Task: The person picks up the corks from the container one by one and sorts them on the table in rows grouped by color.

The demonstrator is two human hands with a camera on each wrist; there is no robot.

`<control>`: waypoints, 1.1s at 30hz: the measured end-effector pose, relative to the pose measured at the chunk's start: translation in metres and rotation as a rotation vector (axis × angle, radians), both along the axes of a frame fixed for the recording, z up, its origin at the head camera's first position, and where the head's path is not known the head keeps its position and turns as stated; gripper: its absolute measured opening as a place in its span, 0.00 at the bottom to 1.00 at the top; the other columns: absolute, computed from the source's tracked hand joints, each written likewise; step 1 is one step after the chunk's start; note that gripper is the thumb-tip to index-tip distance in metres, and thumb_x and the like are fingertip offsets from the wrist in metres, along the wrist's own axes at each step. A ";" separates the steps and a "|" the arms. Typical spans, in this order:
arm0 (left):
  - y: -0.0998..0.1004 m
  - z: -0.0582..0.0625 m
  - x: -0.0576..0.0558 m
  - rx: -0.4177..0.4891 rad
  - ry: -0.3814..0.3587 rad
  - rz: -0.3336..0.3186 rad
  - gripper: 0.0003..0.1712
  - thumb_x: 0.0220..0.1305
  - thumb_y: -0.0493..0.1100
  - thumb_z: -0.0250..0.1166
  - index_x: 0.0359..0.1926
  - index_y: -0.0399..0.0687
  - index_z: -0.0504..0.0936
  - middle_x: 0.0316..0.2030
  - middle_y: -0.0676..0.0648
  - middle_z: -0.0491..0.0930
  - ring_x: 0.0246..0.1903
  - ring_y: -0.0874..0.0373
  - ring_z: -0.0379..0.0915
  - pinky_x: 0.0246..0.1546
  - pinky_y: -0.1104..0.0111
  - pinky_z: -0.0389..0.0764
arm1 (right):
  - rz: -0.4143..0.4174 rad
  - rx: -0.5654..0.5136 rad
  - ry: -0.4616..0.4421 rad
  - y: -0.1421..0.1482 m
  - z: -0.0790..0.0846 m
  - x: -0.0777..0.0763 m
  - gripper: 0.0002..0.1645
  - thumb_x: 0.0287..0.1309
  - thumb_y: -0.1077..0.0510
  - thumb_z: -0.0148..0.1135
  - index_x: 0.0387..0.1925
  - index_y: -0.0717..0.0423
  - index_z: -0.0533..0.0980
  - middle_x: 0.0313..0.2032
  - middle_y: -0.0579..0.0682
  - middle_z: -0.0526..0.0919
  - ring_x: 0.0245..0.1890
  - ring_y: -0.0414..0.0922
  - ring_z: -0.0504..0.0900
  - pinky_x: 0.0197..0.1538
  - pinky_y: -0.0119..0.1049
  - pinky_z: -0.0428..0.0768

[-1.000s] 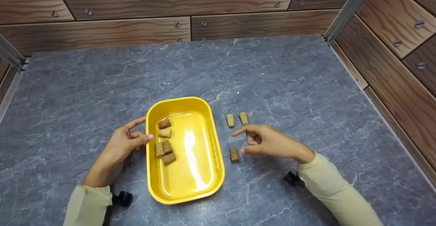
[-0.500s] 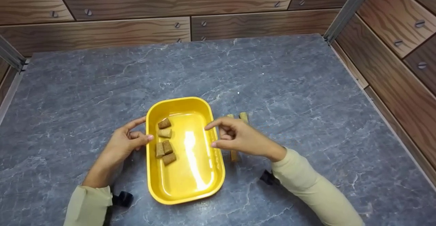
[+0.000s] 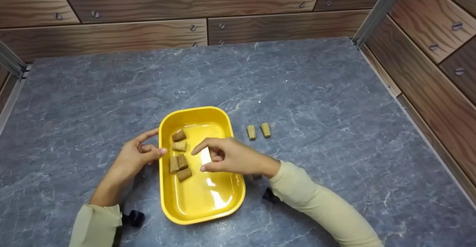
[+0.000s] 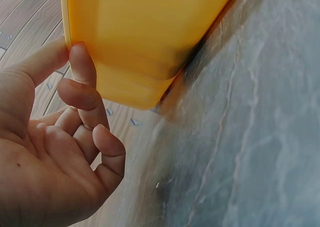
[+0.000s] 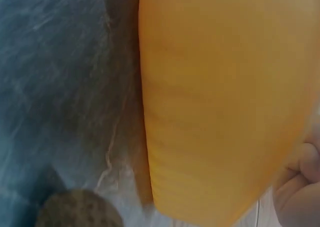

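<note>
My left hand (image 3: 132, 156) pinches the left rim of a yellow plastic tray (image 3: 193, 198), thumb over the edge. The left wrist view shows the thumb and a fingertip meeting at the rim of the tray (image 4: 135, 37), other fingers loosely curled. Inside, along the left side, lie several tapered cork stoppers (image 3: 182, 161). Above the middle of the tray hovers my right hand (image 3: 230, 157), thumb and index finger apart with nothing between them. Two lighter corks (image 3: 251, 132) lie on the table to the right. Another cork (image 3: 257, 176) is mostly hidden under the right wrist.
The grey marbled tabletop (image 3: 111, 90) surrounds the tray. Wood-patterned panels (image 3: 148, 35) border it at the back and right, with metal posts (image 3: 379, 12) in the corners. A black wrist mount (image 3: 134, 218) sits beside the left sleeve.
My right hand has moved left from beside the loose corks, across the tray's right rim, to over its inside. The left hand, tray and corks stay in place.
</note>
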State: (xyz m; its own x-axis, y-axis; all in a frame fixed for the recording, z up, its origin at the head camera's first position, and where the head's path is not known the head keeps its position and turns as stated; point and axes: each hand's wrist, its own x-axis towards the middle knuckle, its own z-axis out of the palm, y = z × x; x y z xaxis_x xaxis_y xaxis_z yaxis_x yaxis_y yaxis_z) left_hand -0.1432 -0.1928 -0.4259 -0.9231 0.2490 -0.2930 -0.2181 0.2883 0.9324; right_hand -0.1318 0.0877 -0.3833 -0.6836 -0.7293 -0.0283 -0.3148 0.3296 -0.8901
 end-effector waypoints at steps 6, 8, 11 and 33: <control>-0.001 0.000 0.000 -0.003 0.014 -0.009 0.41 0.61 0.43 0.68 0.71 0.43 0.60 0.20 0.59 0.76 0.20 0.66 0.65 0.26 0.73 0.69 | 0.042 0.117 0.033 -0.012 -0.005 -0.003 0.23 0.58 0.56 0.67 0.55 0.54 0.76 0.19 0.41 0.65 0.21 0.33 0.61 0.29 0.25 0.63; -0.001 0.000 0.000 -0.007 0.022 -0.015 0.40 0.61 0.43 0.68 0.71 0.43 0.60 0.19 0.58 0.75 0.20 0.66 0.64 0.26 0.72 0.68 | 0.058 0.151 0.047 -0.016 -0.006 -0.003 0.23 0.58 0.55 0.67 0.55 0.52 0.76 0.19 0.40 0.65 0.20 0.33 0.61 0.28 0.25 0.62; -0.001 0.001 0.000 -0.013 0.022 -0.018 0.40 0.61 0.44 0.68 0.71 0.44 0.61 0.19 0.58 0.73 0.20 0.65 0.64 0.25 0.72 0.67 | 0.076 0.204 0.072 -0.020 -0.006 -0.004 0.23 0.58 0.53 0.67 0.55 0.49 0.77 0.19 0.40 0.66 0.19 0.33 0.61 0.27 0.25 0.62; 0.001 -0.001 0.001 0.023 -0.001 -0.011 0.40 0.61 0.43 0.68 0.71 0.44 0.60 0.20 0.59 0.77 0.21 0.66 0.65 0.26 0.73 0.68 | 0.162 0.600 0.210 -0.039 -0.021 -0.007 0.26 0.58 0.46 0.66 0.59 0.38 0.75 0.20 0.41 0.73 0.20 0.37 0.68 0.30 0.29 0.67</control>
State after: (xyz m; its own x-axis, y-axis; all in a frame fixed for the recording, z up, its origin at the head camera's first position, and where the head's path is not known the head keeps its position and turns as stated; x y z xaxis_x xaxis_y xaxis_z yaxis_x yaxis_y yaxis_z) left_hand -0.1420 -0.1921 -0.4266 -0.9202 0.2657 -0.2875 -0.2157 0.2686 0.9388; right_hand -0.1388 0.0487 -0.4043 -0.6015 -0.7229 -0.3401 -0.5491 0.6833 -0.4811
